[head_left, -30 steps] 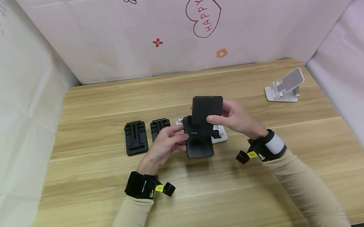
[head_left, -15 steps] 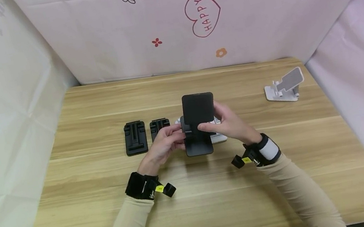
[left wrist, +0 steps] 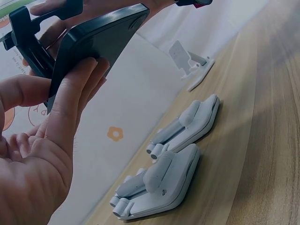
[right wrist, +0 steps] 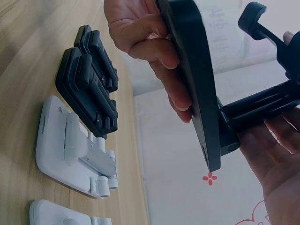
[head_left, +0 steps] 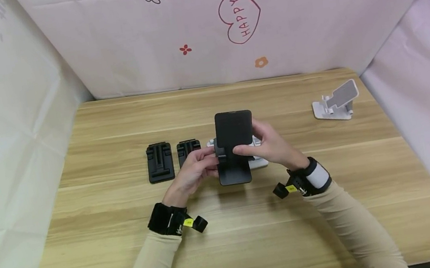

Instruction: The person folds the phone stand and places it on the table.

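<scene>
A black foldable phone stand (head_left: 233, 127), unfolded, is held up off the table between both hands. My left hand (head_left: 192, 173) pinches the edge of its flat base (left wrist: 96, 44), thumb on one face and fingers on the other. With the thumb across the lower part of the upper plate, my right hand (head_left: 276, 147) grips the stand from the other side, and most of its fingers are hidden behind the plate. In the right wrist view the hinged arm (right wrist: 262, 105) extends away from the base, with fingers of the right hand (right wrist: 281, 159) beneath it.
Two folded black phone stands (head_left: 160, 162) lie left of the held one, one partly behind the left hand. Two folded white stands (left wrist: 159, 185) lie under and behind the held one. An unfolded white stand (head_left: 338, 102) stands at the table's back right.
Over the first half second the right hand moved left and turned the upper plate from offset and tilted to nearly in line with the base. Since then almost nothing has moved.
</scene>
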A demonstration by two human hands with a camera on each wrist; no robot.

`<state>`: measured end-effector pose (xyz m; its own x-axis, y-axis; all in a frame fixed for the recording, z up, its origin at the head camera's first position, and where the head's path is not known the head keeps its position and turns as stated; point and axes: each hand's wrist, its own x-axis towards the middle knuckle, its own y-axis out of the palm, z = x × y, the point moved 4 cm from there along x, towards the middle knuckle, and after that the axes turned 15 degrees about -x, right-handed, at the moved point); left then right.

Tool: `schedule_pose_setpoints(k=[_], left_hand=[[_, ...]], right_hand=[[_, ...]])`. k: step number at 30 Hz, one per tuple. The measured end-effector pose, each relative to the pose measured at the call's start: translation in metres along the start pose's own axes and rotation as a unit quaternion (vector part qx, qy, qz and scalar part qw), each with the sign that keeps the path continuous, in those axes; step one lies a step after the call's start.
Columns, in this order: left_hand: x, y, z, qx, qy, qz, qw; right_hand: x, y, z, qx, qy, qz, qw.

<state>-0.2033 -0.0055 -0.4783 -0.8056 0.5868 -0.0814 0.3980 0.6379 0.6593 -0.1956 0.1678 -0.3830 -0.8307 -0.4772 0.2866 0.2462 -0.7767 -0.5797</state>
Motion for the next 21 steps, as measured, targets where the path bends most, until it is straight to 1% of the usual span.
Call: schedule_pose_setpoints(k=[5, 10, 18, 21], left_hand=[[-0.0001, 0.0005, -0.0004, -0.003, -0.002, 0.002, 1.0000], [-0.0007, -0.0002, -0.0003, -0.003, -0.005, -0.005, 1.0000], [-0.0011, 0.0000, 0.0007, -0.003, -0.006, 0.001, 1.0000], [-0.0012, 0.0002, 0.0012, 0.002, -0.008, 0.002, 1.0000]], right_hand=[[-0.0004, 0.0003, -0.0004, 0.003, 0.003, 0.001, 1.0000], [-0.0003, 0.0007, -0.0014, 0.004, 0.000, -0.002, 1.0000], [0.0000, 0.0010, 0.0014, -0.020, -0.020, -0.018, 0.9995], [-0.0006, 0.0015, 0.0022, -0.029, -0.021, -0.026, 0.9990]])
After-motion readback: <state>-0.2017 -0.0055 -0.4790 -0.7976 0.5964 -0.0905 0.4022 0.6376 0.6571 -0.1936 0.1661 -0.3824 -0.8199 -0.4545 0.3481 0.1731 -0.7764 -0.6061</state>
